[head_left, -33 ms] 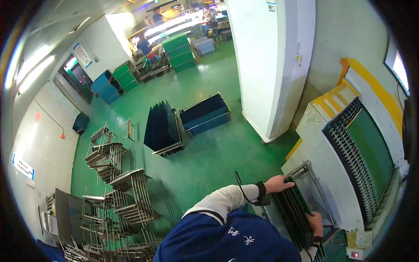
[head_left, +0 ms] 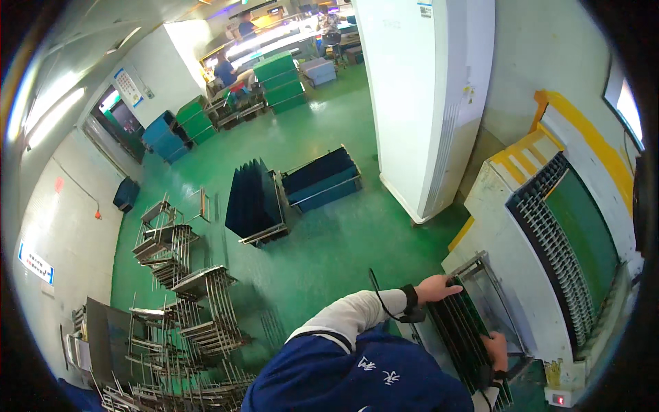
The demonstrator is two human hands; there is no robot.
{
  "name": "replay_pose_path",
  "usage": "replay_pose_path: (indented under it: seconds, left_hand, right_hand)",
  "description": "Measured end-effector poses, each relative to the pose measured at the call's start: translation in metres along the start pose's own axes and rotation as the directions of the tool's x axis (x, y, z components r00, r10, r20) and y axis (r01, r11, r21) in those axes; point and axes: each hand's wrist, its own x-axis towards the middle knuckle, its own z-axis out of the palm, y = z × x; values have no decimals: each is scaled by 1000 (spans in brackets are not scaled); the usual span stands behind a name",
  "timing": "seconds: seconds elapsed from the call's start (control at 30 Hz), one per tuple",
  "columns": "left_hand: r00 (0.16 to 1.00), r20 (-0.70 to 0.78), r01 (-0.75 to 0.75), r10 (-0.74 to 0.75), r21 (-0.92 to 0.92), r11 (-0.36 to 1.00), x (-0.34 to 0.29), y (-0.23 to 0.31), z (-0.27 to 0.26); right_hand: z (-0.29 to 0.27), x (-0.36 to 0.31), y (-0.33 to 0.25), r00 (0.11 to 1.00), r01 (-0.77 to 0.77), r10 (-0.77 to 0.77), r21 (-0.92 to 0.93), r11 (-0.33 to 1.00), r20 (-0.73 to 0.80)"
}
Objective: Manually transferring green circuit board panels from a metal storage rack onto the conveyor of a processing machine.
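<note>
Right hand (head_left: 496,350) at the side and left hand (head_left: 434,289) at the far end pinch the dark panels (head_left: 454,326) between them, presumably keeping them aligned, metal frame (head_left: 472,265) just beside the grip, roller machine (head_left: 555,254) farther right.

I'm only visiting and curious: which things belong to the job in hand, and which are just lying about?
In use:
dark panels, touched by left hand and right hand
probably the metal frame

Apparently idle:
metal racks at left
dark stack on the floor
tall white cabinet
</note>
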Motion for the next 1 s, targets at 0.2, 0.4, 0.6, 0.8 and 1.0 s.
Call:
replay_pose_path:
  seconds: [0.2, 0.4, 0.6, 0.8, 1.0]
  left_hand:
    - [998, 67, -11, 14, -48, 999, 0, 21, -9]
    - [996, 91, 8, 1, -92, 996, -3, 21, -16]
    - [999, 27, 37, -39, 50, 998, -2, 18, -13]
    - [996, 66, 50, -53, 37, 998, 4, 16, -8]
    - [997, 51, 55, -56, 24, 998, 11, -2, -6]
  right_hand:
    - [-7, -11, -10, 1000, -12, 12, -18, 1000, 13]
    - [-11, -3, -16, 996, 8, -5, -32, 999, 88]
    - [-19, -13, -29, 993, -59, 60, -14, 998, 99]
    - [-8, -16, -16, 1000, -9, 9, 62, 998, 11]
    - [-12, -7, -23, 990, -89, 87, 17, 996, 108]
